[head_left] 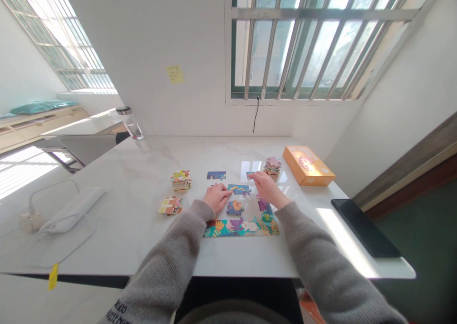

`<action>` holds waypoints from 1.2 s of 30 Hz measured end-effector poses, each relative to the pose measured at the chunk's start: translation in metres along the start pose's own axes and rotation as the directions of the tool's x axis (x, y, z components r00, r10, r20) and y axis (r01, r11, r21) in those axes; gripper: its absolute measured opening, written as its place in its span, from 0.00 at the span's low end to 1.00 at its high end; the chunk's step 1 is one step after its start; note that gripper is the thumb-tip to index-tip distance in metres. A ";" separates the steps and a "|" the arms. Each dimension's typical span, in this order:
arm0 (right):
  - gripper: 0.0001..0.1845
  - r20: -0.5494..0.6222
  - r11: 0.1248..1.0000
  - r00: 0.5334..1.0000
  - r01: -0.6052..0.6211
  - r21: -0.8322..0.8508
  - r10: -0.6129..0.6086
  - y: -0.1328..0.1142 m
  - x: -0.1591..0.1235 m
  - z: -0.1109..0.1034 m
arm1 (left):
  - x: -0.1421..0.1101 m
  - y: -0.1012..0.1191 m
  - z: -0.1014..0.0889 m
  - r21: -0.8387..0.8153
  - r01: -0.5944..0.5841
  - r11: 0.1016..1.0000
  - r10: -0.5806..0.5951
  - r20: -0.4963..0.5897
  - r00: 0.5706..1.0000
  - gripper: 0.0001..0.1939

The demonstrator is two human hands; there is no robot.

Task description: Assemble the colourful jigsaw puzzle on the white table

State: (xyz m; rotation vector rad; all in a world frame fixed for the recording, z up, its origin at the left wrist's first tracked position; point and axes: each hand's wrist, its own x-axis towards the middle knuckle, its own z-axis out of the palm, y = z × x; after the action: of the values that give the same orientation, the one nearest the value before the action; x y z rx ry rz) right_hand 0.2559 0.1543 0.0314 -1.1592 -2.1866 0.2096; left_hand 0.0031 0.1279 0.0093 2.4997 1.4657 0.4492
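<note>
A partly assembled jigsaw puzzle [246, 227] lies on the white table, its bottom rows showing a rabbit and plants. Both hands are over its upper part. My left hand [216, 197] rests at its left side, fingers stretched flat, the tips touching a blue strip of joined pieces [240, 189]. My right hand [264, 187] is at the upper right, fingers bent, with the index fingertip on a dark blue puzzle piece [250, 175]; its thumb is mostly hidden. Another dark blue piece [216, 175] lies apart at the upper left. An orange animal piece [235, 207] sits mid-puzzle.
Stacks of puzzle pieces stand left [181, 181] and right [273, 168], with a lower pile [171, 205] at left. An orange box [307, 166], black phone-like slab [366, 227], power strip [74, 210] with cables, and glass bottle [131, 124] are on the table [135, 190].
</note>
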 end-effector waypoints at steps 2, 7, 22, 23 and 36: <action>0.20 0.045 0.995 0.994 -0.097 -0.021 0.098 0.002 -0.003 -0.009 | 0.000 -0.001 0.001 -0.002 -0.001 1.000 0.001 -0.001 1.000 0.18; 0.19 0.205 0.970 0.961 -0.142 -0.198 0.183 -0.002 -0.012 -0.010 | 0.000 -0.001 0.001 0.001 -0.007 1.000 0.007 -0.015 1.000 0.18; 0.20 0.124 0.956 0.959 -0.269 0.117 0.255 0.000 -0.017 0.005 | -0.001 -0.006 0.004 -0.009 -0.032 0.999 0.032 -0.030 0.999 0.18; 0.20 0.108 0.958 0.963 -0.260 0.119 0.248 0.001 -0.016 0.007 | -0.001 -0.005 0.004 -0.009 -0.031 0.999 0.031 -0.032 0.999 0.18; 0.22 -0.032 0.996 0.997 -0.077 -0.046 0.076 0.014 -0.007 0.025 | 0.003 -0.001 0.000 0.083 -0.024 0.996 0.022 0.021 1.000 0.21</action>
State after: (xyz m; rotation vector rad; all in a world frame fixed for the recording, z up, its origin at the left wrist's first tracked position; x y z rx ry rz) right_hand 0.2533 0.1611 0.0025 -1.2653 -2.1332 0.1725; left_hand 0.0036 0.1313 0.0092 2.5804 1.4787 0.3727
